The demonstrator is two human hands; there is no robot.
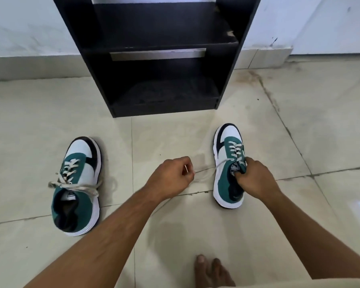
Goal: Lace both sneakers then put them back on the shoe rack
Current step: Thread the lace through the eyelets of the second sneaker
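Partly, right hand hides tongue.

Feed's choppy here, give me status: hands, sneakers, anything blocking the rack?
Left hand pinching lace end, pulled taut. Right hand gripping right sneaker tongue. Left sneaker laced, on floor. Shoe rack shelves open.

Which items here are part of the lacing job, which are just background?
Job: right sneaker, its lace pulled by left hand, right hand gripping the tongue; left sneaker; black shoe rack.
Background: tiled floor, wall, bare foot.
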